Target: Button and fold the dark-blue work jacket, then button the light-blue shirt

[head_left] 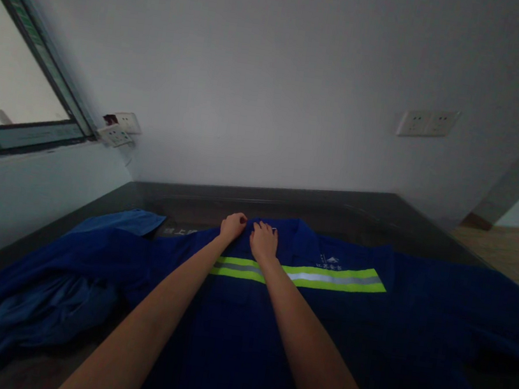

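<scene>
Head view, the only one I've got. My left hand [233, 224] and right hand [263, 240] sit side by side at the collar end of a blue work jacket [239, 340], just above centre of the frame. The fingers of both are curled down onto the cloth. Honestly I can't tell from here if they're pinching it or just pressing on it. The jacket lies spread front-up across the lower middle, with its reflective stripe [325, 276] running off to the right of my wrists.

What I reckon could go wrong:
- The fabric looks loose and slidy, so any tug at the collar could drag the whole front and wrinkle it.
- The right side of the jacket runs out toward the lower right edge of the desk, so a pull might tip it over that edge.
- A second blue garment [32, 298] is bunched at lower left, touching the jacket, so it could easily get tangled in.
- It's pretty dim in here, so folds are hard to read.

The desk [335, 204] is dark and smooth, pushed into a corner of plain white wall. There's a window [9, 82] upper left with sockets [119, 126] beside it, more wall sockets [428, 123] upper right, and a strip of pale floor [511, 256] at the right edge.
</scene>
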### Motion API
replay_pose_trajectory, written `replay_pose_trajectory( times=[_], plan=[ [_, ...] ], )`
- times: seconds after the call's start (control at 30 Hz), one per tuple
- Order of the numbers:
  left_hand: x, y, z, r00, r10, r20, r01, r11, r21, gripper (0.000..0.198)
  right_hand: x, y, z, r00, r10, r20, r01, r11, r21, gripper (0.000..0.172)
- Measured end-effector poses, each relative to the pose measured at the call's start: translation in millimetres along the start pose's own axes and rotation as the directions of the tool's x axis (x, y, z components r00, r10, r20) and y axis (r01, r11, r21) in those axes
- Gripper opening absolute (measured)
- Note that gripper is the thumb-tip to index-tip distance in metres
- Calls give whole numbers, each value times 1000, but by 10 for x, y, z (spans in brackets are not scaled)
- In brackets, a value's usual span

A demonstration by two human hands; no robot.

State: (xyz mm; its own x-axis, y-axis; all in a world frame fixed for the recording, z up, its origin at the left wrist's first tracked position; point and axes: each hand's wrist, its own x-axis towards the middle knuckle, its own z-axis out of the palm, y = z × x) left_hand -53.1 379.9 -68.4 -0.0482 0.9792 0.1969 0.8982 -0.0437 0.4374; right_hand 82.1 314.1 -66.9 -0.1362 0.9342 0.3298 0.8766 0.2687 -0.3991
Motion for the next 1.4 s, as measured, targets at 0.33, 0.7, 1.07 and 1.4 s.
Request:
replay_pose_trajectory(
  times=[0.33, 0.7, 1.07, 1.4],
  plan=[
    [152, -86, -115, 977, 72, 199, -44, 989, -141, 22, 12, -4, -37, 997, 65, -44, -64, 998, 27, 42],
    [85, 75, 30, 987, -149, 63, 147, 989, 28, 21, -1, -5, -25, 999, 18, -36, -17, 1000, 19, 41],
    [46, 117, 88, 996, -92, -24, 93, 991, 91, 23, -5, -11, -44, 998, 42, -39, -41, 998, 37, 44],
    [38, 90, 50, 999, 49, 8, -49, 998, 40, 31, 2, 14, -10, 999, 35, -16, -34, 999, 29, 42]
  ],
)
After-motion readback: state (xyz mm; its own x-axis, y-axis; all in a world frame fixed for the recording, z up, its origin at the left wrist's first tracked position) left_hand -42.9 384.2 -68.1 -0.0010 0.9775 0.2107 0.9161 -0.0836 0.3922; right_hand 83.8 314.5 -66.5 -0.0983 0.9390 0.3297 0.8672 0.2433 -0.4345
